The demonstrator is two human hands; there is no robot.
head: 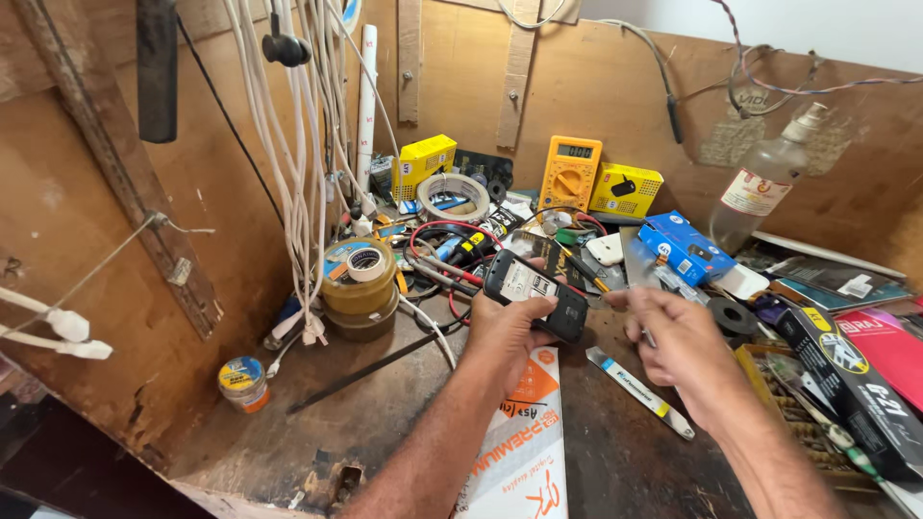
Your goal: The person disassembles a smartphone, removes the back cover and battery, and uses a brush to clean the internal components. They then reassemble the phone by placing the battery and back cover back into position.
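My left hand (502, 332) grips a small black mobile phone (535, 293) with its back cover off, a pale label showing on the open back. It is held over the middle of a cluttered wooden bench. My right hand (673, 341) hovers just right of the phone with fingers pinched around a small thin metal tool (650, 336), mostly hidden by the fingers. Below the hands lie a white and orange printed packet (524, 442) and a white utility knife (639, 392).
A yellow multimeter (570, 173) leans on the back wall beside yellow boxes (626, 189). Tape rolls (359, 284), a blue box (685, 247), a clear spray bottle (764, 183), red and black test leads (444, 252), hanging white cables (303, 144) and a small tin (242, 383) crowd the bench.
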